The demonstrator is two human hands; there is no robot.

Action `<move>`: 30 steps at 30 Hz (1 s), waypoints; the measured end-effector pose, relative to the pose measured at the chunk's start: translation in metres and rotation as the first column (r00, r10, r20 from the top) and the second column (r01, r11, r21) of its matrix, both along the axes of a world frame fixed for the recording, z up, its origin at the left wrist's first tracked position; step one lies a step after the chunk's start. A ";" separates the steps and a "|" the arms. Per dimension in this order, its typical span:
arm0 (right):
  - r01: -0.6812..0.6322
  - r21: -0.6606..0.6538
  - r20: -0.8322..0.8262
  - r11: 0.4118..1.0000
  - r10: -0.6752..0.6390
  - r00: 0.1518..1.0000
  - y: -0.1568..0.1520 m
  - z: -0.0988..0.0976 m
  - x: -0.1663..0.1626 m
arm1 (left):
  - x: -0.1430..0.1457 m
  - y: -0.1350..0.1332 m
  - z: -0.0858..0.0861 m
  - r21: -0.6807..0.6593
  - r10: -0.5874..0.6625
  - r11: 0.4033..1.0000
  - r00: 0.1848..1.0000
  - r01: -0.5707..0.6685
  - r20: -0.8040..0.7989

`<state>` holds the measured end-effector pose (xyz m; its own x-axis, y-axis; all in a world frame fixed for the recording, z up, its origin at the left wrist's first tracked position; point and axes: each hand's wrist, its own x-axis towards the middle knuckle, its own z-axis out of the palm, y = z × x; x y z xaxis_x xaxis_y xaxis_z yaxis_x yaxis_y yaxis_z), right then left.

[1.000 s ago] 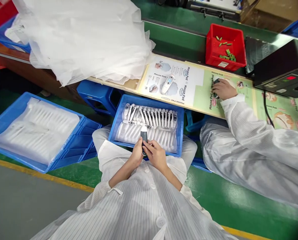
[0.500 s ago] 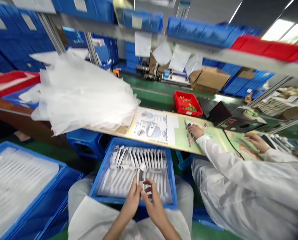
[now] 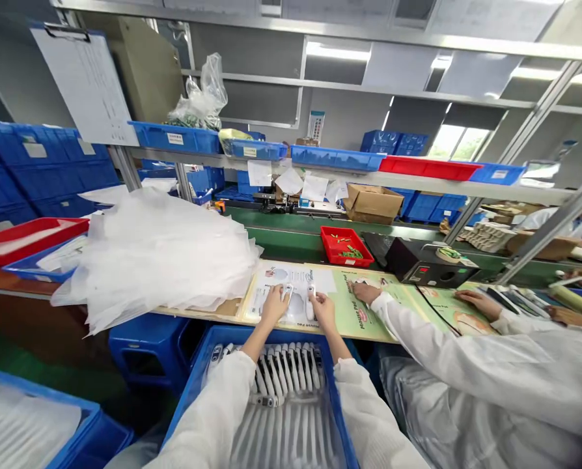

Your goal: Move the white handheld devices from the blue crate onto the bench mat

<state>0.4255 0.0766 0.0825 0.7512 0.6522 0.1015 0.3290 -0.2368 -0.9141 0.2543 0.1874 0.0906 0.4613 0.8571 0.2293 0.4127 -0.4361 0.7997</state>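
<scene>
White sheets [image 3: 168,254] heaped on the bench, left side. Blue bin [image 3: 227,334] in front, under both forearms; white devices [image 3: 291,368] in rows inside. Printed mat [image 3: 342,312] on the bench beyond the bin. Red tray [image 3: 324,246] with small green parts behind the mat. Co-worker's hand [image 3: 366,292] on the mat, off to the right.

Left hand [image 3: 275,305]: mostly closed, fingers curled on left device [image 3: 288,290], which sits at its inner side. Right hand [image 3: 323,309]: mostly closed, thumb and fingers pinching right device [image 3: 311,303], also at the inner side. Devices over the mat, side by side, apart, display ends away from the wearer. Can't tell if either touches the mat.
</scene>
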 end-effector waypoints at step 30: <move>0.479 -0.343 0.684 0.808 -0.135 0.717 -0.064 -0.027 0.180 | 0.006 0.023 -0.041 0.026 -0.005 1.000 0.989 0.001 0.146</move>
<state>0.6055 0.0129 0.0555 0.7998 0.4835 0.3558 0.5852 -0.7601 -0.2826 0.2602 0.2103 0.0497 0.4238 0.8488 0.3161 0.2912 -0.4582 0.8398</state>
